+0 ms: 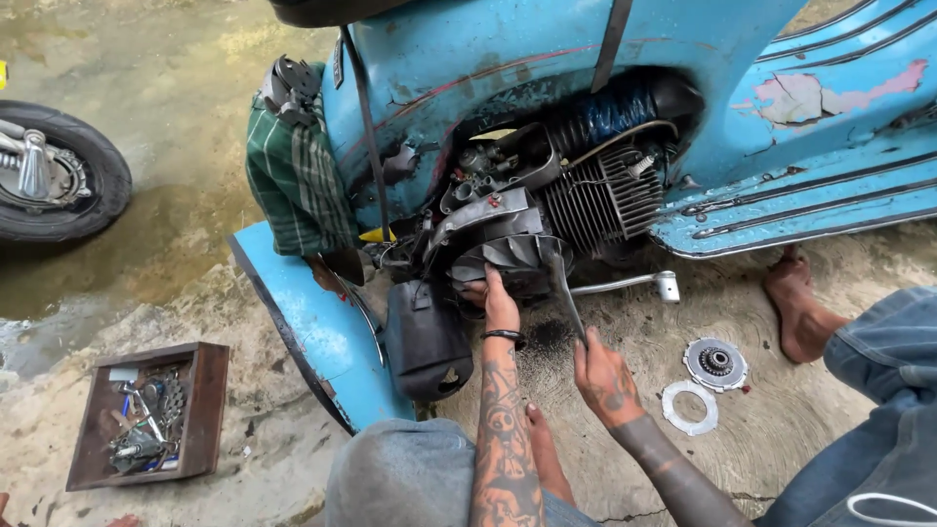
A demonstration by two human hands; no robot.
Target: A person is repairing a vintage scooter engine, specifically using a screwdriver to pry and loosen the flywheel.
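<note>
A worn light-blue scooter [459,59] stands with its side opened, showing the finned engine [605,195] and a dark round fan housing [508,259]. My left hand [500,304] reaches up under that housing and presses against its lower edge, fingers tucked out of sight. My right hand [603,376] grips the handle of a long metal tool [564,293] whose tip goes up to the housing. Both forearms are tattooed, and a dark band rings my left wrist. My bent knees in grey trousers frame the bottom of the view.
A round clutch part [715,363] and a flat ring plate [690,407] lie on the concrete at right, near my bare foot [798,307]. A brown wooden box [146,415] of small tools sits at left. A loose wheel [54,171] lies far left. A detached blue side panel [322,332] leans by the engine.
</note>
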